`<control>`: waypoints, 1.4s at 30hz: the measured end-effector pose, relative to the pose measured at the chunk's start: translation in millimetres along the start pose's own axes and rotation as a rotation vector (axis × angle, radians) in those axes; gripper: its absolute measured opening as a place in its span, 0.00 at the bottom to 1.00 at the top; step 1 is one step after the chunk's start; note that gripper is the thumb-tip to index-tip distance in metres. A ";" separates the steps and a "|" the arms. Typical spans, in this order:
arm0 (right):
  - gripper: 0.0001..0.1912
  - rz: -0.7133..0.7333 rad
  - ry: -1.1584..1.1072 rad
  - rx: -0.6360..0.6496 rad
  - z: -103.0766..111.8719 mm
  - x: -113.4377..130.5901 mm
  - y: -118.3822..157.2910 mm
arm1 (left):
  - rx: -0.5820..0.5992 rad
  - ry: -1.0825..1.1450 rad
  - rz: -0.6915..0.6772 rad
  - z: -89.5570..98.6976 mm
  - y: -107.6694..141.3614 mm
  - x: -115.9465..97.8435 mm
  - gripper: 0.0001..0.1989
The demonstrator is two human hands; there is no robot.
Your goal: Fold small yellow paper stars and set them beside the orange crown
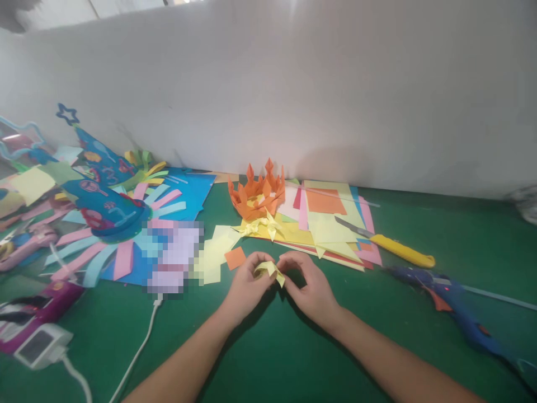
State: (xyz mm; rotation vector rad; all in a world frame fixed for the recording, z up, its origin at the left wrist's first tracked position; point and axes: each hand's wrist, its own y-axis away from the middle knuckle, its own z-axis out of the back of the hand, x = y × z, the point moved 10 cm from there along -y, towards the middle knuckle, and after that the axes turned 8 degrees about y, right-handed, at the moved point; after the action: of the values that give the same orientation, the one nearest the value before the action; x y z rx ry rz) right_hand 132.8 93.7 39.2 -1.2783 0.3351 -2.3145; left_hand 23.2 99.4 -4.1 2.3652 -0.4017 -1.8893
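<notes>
- Currently, my left hand (246,286) and right hand (314,285) sit close, pinching folded yellow paper (271,269) between them.
- Probably light, crushable; best gripped by creases.
- Orange crown (250,209): its twelve o'clock.

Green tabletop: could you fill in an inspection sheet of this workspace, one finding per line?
Surface: green tabletop, no spills seen.
Job's things: folded pale-yellow paper; orange paper crown beyond it.
Clutter: yellow-handled cutter, blade out; blue glue gun at right; blue cone hat at left.
Hands: left hand and right hand meet at the folded pale-yellow paper, fingers pinched.
Cables: white cable running to a pixelated object; second white cable nearby.
Surroundings: pale wall behind.
</notes>
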 end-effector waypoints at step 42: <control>0.10 0.257 0.237 0.151 0.2 28.5 -0.4 | 0.031 0.119 0.025 -3.6 1.4 5.0 0.07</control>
State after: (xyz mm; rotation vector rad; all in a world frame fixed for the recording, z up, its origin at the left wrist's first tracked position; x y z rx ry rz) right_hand 119.9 79.5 60.2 -0.8374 0.3711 -2.2233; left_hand 27.5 96.4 -7.7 2.4646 -0.4515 -1.7334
